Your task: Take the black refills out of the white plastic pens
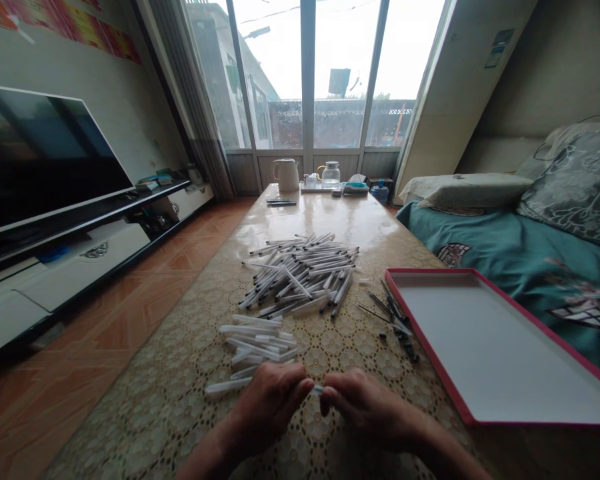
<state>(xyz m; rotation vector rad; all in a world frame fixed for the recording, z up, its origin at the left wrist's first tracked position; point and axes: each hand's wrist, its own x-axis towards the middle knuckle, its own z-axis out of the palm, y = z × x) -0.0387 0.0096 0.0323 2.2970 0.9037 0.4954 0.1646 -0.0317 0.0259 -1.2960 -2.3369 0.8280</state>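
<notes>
My left hand (271, 403) and my right hand (364, 404) meet at the near edge of the table, fingers pinched together on a small white pen part (318, 389) between them. Just beyond my left hand lies a small heap of white pen barrels (258, 341). Farther out sits a large pile of assembled pens with dark tips (303, 270). Several thin black refills and small dark parts (393, 317) lie to the right of my right hand.
A shallow white tray with a red rim (433, 363) lies at the right on the lace-covered table (180, 387). A kettle (285, 175) and glass jar (331, 175) stand at the far end. A teal bed (520, 253) lies right, a television (40, 160) left.
</notes>
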